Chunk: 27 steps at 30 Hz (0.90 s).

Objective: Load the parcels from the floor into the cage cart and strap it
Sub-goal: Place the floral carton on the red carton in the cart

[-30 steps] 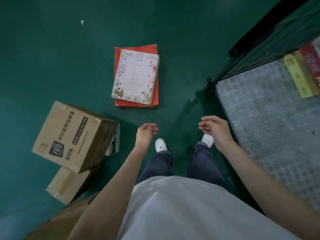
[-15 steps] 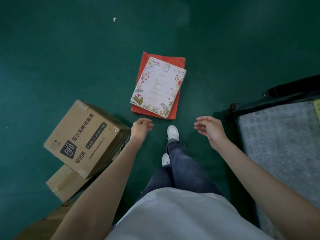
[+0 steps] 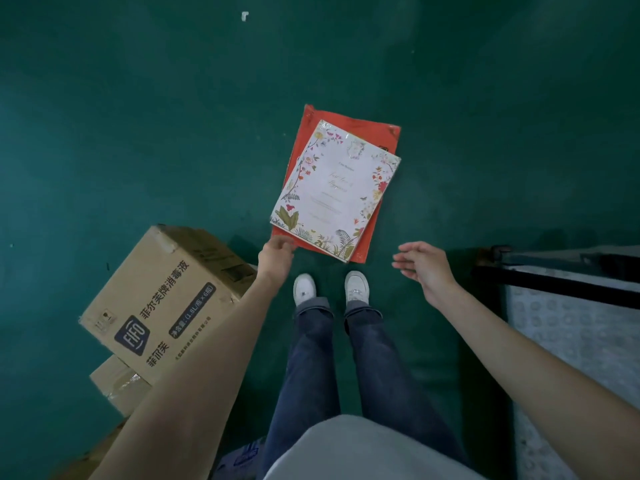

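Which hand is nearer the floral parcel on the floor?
Left. The left hand is at the near-left corner of the floral parcel; contact is unclear. The right hand hangs open, apart from it, off its near-right corner.

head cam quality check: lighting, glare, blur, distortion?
Head view: dim, corners darkest; green floor murky. Sheen on the floral parcel near its top corner. Wide-angle stretch enlarges both forearms at the bottom edge. Cardboard box print reads sharp; left hand and right hand show no obvious blur.
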Motion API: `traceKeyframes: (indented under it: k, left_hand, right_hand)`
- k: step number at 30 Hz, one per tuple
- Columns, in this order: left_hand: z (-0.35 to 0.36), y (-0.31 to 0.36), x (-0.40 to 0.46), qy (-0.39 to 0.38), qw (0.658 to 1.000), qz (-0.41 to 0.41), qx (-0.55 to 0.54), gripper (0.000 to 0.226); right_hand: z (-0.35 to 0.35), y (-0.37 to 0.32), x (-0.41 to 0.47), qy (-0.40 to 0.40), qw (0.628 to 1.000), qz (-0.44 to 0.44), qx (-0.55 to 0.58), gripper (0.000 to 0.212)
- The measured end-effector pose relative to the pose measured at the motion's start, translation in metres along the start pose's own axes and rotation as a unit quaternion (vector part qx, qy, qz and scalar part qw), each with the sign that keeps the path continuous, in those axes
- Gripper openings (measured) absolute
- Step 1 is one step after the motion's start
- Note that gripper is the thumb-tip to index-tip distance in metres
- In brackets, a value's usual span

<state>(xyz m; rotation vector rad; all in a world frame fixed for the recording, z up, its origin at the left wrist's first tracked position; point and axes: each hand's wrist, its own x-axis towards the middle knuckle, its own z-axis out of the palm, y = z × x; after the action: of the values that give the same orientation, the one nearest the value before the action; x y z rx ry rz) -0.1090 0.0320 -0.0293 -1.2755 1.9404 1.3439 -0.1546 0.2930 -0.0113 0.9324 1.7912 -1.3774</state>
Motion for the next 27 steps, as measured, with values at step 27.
traceKeyframes:
  k: [27]
  left_hand:
    - [0.067,-0.108,0.372,-0.004,0.984,-0.057,0.169,0.038]
  right_hand:
    - [0.142,0.168,0.312,-0.107,0.981,0.162,-0.016,0.043]
